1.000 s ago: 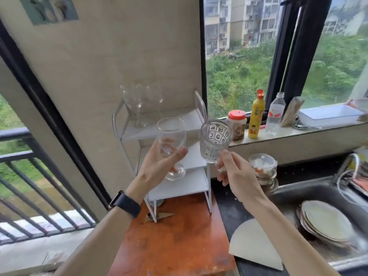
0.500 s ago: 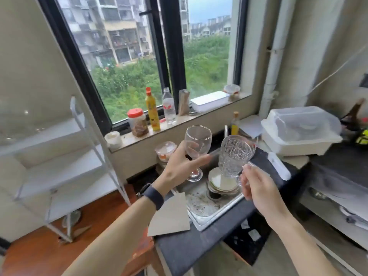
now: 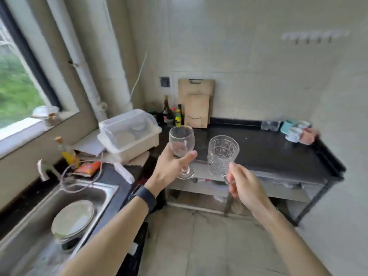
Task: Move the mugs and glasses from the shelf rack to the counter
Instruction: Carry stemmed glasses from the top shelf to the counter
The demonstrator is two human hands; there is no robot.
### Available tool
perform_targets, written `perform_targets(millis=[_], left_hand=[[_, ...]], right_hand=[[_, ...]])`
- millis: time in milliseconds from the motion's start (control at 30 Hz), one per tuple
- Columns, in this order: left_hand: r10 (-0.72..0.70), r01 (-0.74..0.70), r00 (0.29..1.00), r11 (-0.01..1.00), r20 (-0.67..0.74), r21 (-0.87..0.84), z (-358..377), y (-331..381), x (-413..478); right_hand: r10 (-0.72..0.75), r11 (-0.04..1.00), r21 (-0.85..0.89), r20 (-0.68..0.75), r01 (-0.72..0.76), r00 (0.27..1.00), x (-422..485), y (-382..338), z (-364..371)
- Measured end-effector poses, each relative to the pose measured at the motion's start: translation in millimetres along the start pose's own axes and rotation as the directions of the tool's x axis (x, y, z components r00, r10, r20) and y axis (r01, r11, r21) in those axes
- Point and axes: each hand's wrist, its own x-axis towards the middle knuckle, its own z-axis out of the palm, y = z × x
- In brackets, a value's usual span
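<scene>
My left hand (image 3: 171,166) grips a clear stemmed wine glass (image 3: 181,143) upright by its bowl. A patterned cut-glass goblet (image 3: 222,154) is held upright at its stem by my right hand (image 3: 244,186). Both glasses are in the air in front of a black counter (image 3: 268,150). On the counter's far right stand clear glasses (image 3: 269,125) and several mugs (image 3: 298,131). The shelf rack is out of view.
A sink (image 3: 65,198) with stacked plates (image 3: 72,219) lies at lower left. A lidded plastic dish box (image 3: 129,132) stands left of the counter. Bottles (image 3: 172,113) and wooden cutting boards (image 3: 196,102) lean at the counter's back. Tiled floor lies below.
The view has swung right, from the shelf rack past the window and sink to the black counter. Both hands have carried their glasses along, grips unchanged.
</scene>
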Motion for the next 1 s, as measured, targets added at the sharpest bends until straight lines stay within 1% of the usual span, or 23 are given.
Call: perform_targets(millis=[100,167,267,400,533,700,867,1000], left_hand=[[0.028,-0.028,0.991,1.000,0.127,-0.005,64,6,37],[0.036,-0.035,0.982,0.999,0.185,-0.007,100,7,62],[0.048,-0.048,0.971,0.999,0.236,-0.004,148,4,103],[0.056,-0.062,0.965,0.998,0.257,0.017,201,-3,165],[0.048,-0.056,0.955,0.998,0.293,0.020,248,-14,236],[0.029,-0.039,0.937,0.999,0.349,0.021,308,-26,317],[-0.019,-0.003,0.918,0.999,0.396,0.054,368,-38,376],[-0.089,0.057,0.899,0.995,0.429,0.088,417,-55,422]], right_hand=[[0.039,0.999,0.017,-0.099,-0.038,0.994,13,18,-50],[0.059,0.998,0.026,-0.157,-0.056,0.986,26,30,-77],[0.094,0.995,0.038,-0.244,-0.087,0.965,51,47,-113],[0.118,0.993,0.011,-0.321,-0.121,0.940,107,63,-154],[0.169,0.985,0.037,-0.363,-0.167,0.916,174,74,-188],[0.219,0.975,0.044,-0.369,-0.218,0.903,247,93,-228],[0.294,0.955,0.085,-0.403,-0.285,0.867,306,122,-266],[0.356,0.932,0.092,-0.405,-0.351,0.842,355,152,-302]])
